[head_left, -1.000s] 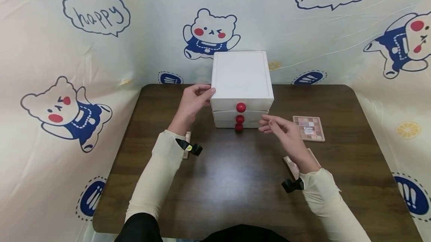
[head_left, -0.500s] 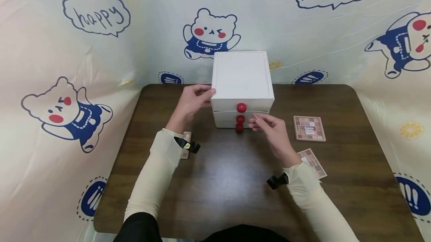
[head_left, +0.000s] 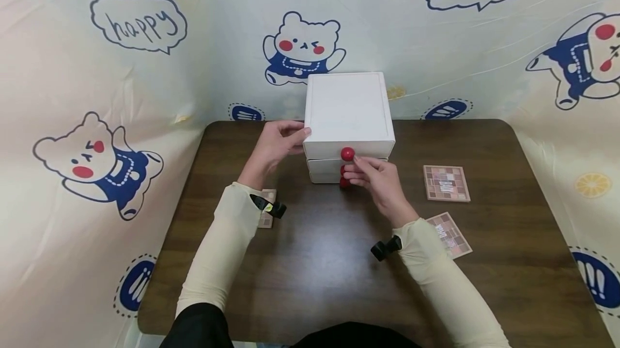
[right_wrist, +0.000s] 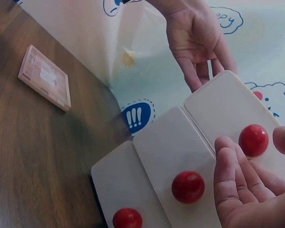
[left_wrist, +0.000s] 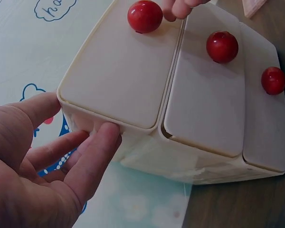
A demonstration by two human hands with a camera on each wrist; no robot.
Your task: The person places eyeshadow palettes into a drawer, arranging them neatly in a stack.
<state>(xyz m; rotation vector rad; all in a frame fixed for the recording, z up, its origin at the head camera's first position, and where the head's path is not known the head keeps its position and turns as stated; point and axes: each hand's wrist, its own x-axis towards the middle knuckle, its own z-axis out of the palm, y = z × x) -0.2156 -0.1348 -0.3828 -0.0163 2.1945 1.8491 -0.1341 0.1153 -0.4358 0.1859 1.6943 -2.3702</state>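
Observation:
A white cabinet [head_left: 349, 108] with three stacked drawers stands at the table's far side. Each drawer front bears a round red knob, and the top drawer's knob [right_wrist: 253, 140] lies between the right thumb and fingers. The right hand [head_left: 382, 189] reaches in from the right, thumb apart from fingers, covering part of the two lower knobs in the head view. At the cabinet's upper left front corner is the left hand [head_left: 273, 149]. One of its digits touches the top edge while other fingers [left_wrist: 92, 156] lie against the side wall. All drawers look pushed in.
Two square tiled-pattern pieces [head_left: 446, 183] lie on the brown table [head_left: 319, 278] at the right, the nearer one partly under the right sleeve. Another patterned piece [head_left: 265, 220] shows beside the left wrist. A printed cloth [head_left: 218, 41] hangs behind and around the table.
The right hand has moved left along the cabinet front, from the right edge of the drawers to the top knob. The left hand stays at the corner.

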